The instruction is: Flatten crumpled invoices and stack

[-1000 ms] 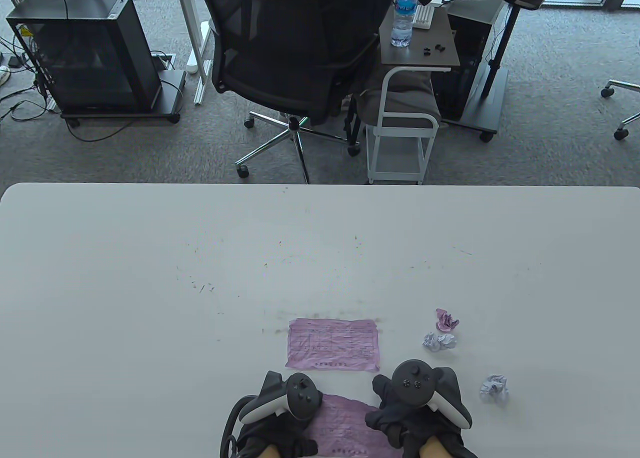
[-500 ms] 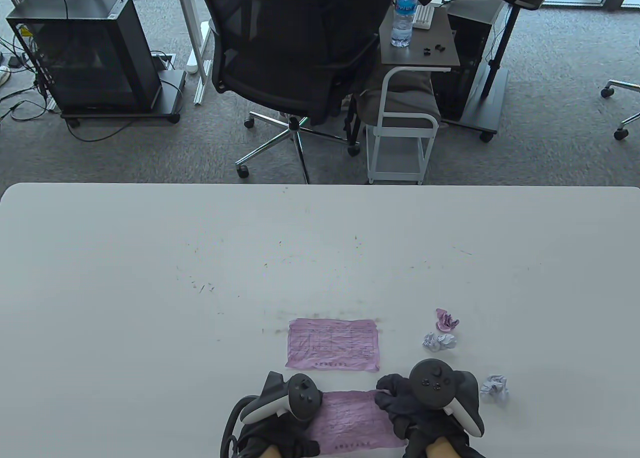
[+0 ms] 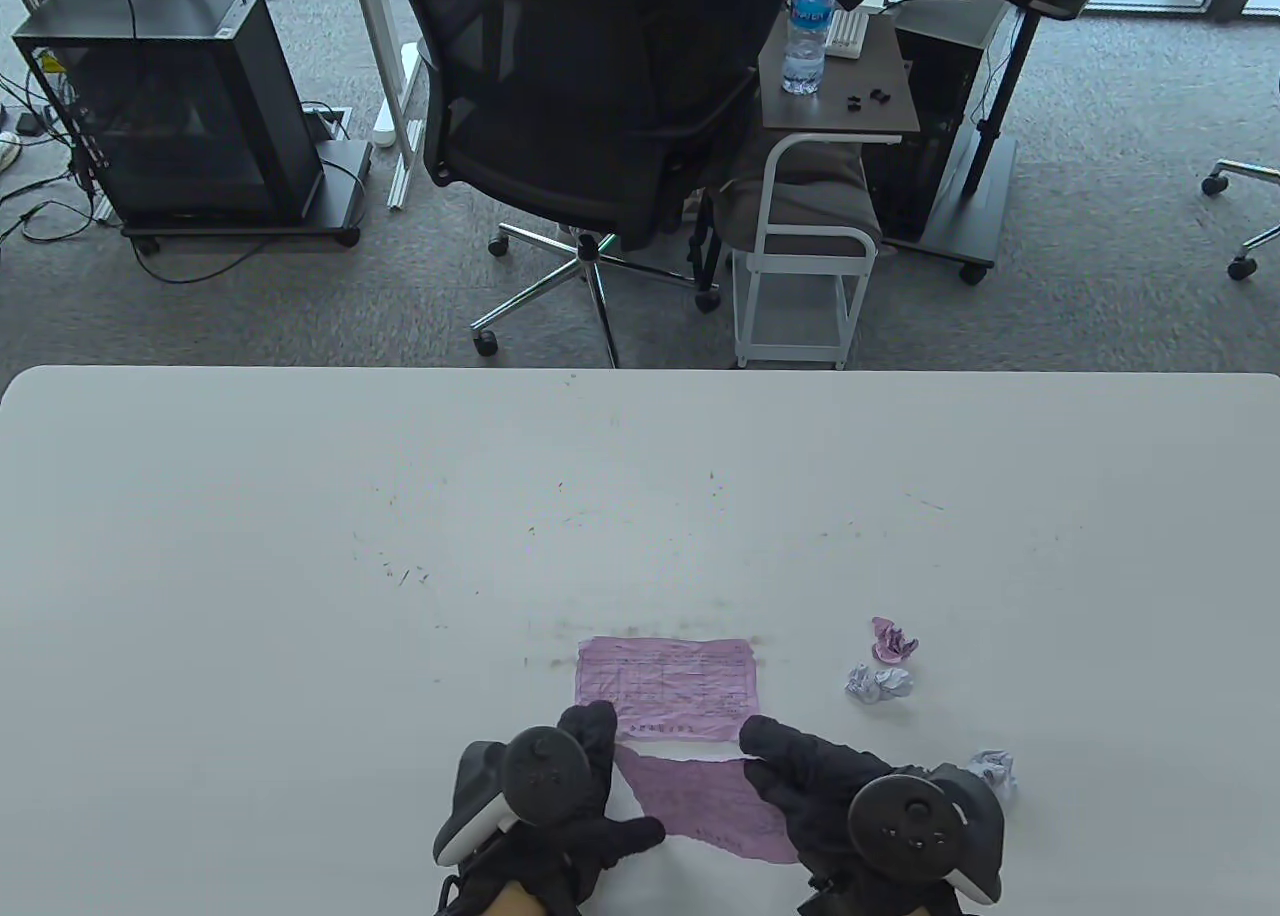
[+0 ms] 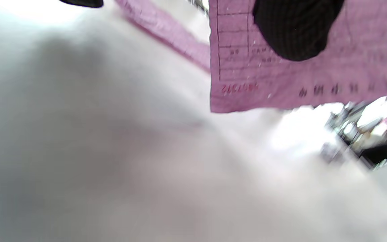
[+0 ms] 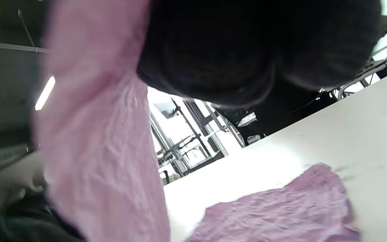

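Pink invoice (image 3: 705, 801): held off the table (image 3: 300, 516) between left hand (image 3: 560, 786) and right hand (image 3: 830, 786), each pinching an edge; near corners hidden. Left wrist view alone shows print. Flattened invoice (image 3: 665, 686) just beyond.

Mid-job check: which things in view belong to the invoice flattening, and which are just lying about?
Belongs to the job:
- held pink invoice, lifted between left hand and right hand
- flattened pink invoice on the table
- crumpled pink ball
- two crumpled whitish balls

Just lying about:
- office chair
- water bottle on the side cart
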`<state>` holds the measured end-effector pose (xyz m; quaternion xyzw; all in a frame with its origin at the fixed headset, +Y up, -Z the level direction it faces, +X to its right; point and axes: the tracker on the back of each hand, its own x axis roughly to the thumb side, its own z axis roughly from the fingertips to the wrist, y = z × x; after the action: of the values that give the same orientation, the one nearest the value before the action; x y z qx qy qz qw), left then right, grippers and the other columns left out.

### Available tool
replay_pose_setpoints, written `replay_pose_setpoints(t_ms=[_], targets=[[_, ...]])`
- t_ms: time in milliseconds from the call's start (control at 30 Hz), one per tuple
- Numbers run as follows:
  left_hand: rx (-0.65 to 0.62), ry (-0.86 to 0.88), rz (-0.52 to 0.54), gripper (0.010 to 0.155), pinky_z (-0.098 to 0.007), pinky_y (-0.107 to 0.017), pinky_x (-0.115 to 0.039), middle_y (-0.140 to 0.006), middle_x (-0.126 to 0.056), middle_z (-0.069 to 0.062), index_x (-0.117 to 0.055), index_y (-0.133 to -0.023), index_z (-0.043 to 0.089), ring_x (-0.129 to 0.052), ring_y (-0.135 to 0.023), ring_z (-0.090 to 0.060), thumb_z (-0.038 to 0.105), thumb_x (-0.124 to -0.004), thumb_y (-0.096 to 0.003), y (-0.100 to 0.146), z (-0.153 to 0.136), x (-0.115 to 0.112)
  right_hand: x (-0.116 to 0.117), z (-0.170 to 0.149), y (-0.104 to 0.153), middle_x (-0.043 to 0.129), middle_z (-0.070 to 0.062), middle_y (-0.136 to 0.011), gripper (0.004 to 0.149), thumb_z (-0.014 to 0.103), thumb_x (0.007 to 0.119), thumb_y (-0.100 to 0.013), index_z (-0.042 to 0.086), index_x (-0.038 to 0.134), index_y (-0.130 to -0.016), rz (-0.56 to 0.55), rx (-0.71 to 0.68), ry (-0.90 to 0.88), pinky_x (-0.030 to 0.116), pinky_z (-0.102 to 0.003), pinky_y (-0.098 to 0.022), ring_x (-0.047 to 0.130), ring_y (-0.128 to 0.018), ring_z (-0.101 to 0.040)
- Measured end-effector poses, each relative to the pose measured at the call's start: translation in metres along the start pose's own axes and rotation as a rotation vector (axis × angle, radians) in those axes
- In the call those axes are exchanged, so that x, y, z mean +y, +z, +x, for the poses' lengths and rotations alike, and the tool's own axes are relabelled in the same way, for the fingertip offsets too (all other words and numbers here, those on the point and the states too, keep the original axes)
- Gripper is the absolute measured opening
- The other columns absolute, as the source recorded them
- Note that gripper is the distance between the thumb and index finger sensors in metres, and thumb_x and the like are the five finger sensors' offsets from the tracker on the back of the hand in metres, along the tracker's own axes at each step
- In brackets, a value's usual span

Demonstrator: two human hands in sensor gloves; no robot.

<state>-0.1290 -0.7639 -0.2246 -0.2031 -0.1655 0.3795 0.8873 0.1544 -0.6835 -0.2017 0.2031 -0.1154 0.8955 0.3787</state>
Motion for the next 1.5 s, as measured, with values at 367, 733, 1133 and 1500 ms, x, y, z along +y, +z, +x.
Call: replay_pose_setpoints(t_ms=[367,733,1133,1500], targets=[[-0.240,0.653,0.064,0.087,-0.046,-0.063,-0.079,-0.111,-0.036,-0.022,0.000,-0.096,0.042,-0.087,-0.083,-0.024,0.023,-0.077,-0.0603,0.005,0.000,0.006,-0.011,-0.035,0.006,0.097,-0.003,-0.049,0.040,0.030,0.079,-0.052,0.011,0.075,-0.087,-0.119,0.240,-0.375,0.089,-0.032,-0.019,0.098,-0.028,-0.015],[-0.323,0.284,0.229,0.053,-0.047,-0.059,-0.081,-0.108,-0.051,-0.018,-0.060,-0.107,0.012,-0.095,-0.075,-0.025,0.010,-0.075,-0.0563,0.017,0.023,0.022,-0.007,-0.031,0.002,0.093,-0.012,-0.067,0.048,0.024,0.080,-0.051,0.006,0.066,-0.094,-0.024,0.254,-0.241,0.089,-0.040,-0.030,0.099,-0.044,-0.025],[-0.163,-0.081,0.026,0.060,-0.056,-0.059,-0.071,-0.112,-0.033,-0.021,-0.045,-0.113,0.006,-0.068,-0.091,-0.052,0.026,-0.067,-0.0616,0.003,0.049,0.039,-0.011,-0.012,-0.038,0.088,-0.015,-0.073,0.058,0.023,0.083,-0.050,0.004,0.058,-0.099,0.107,0.295,0.107,0.088,-0.041,-0.033,0.097,-0.049,-0.028],[-0.025,-0.202,-0.012,0.058,-0.060,-0.063,-0.062,-0.113,-0.035,-0.015,-0.048,-0.113,0.011,-0.051,-0.098,-0.056,0.028,-0.068,-0.0611,-0.043,-0.003,0.043,0.058,-0.049,-0.092,0.088,-0.016,-0.075,0.057,0.020,0.083,-0.050,0.005,0.058,-0.098,0.263,0.399,0.324,0.088,-0.042,-0.034,0.096,-0.050,-0.028]])
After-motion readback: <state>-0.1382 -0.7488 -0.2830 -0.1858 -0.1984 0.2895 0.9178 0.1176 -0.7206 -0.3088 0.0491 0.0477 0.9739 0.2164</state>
